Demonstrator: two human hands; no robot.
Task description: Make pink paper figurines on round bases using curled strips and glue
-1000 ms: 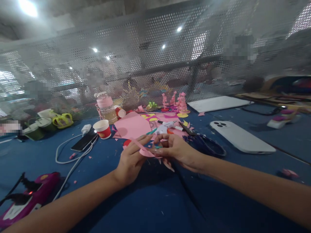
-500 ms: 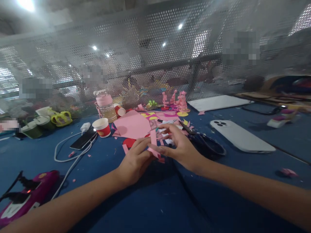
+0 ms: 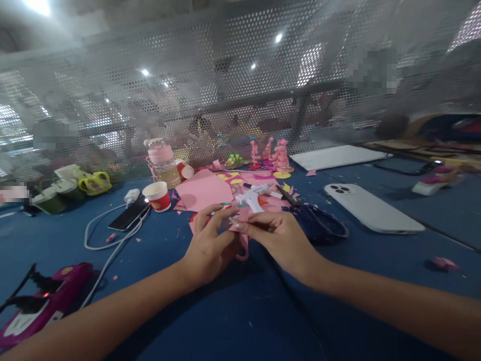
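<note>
Centre of the frame: left hand [image 3: 209, 249] and right hand [image 3: 280, 235] meeting over the blue table [image 3: 240, 311], both pinched narrowly on one small pink paper strip [image 3: 243, 240]. Left fingers curled over its upper edge, right thumb and forefinger nipping it from the other side, apparently to keep the thin paper taut between two grips; loose tail of the strip curling down below the hands, toward the table. Exact shape of the piece hidden by the fingers.

Just above the hands, middle of the frame: white glue gun [image 3: 253, 196] lying on its side amid pink scraps, close by and within easy reach. Left of it a flat pink sheet [image 3: 205, 191], and further left a red paper cup [image 3: 158, 195] standing upright. Right of the hands, black scissors [image 3: 313, 218] lying flat, handles toward the lower right. Right middle: white phone [image 3: 372, 208] face down, well apart from the paper work. Left middle: dark phone [image 3: 130, 215] with a white cable [image 3: 99, 240] looping toward the lower left. Lower left corner: magenta device [image 3: 45, 306], partly cut off. Upper middle, against the perforated screen [image 3: 240, 90]: small pink paper figures [image 3: 276, 155] standing upright in a row, and a pink-lidded bottle [image 3: 163, 163].
</note>
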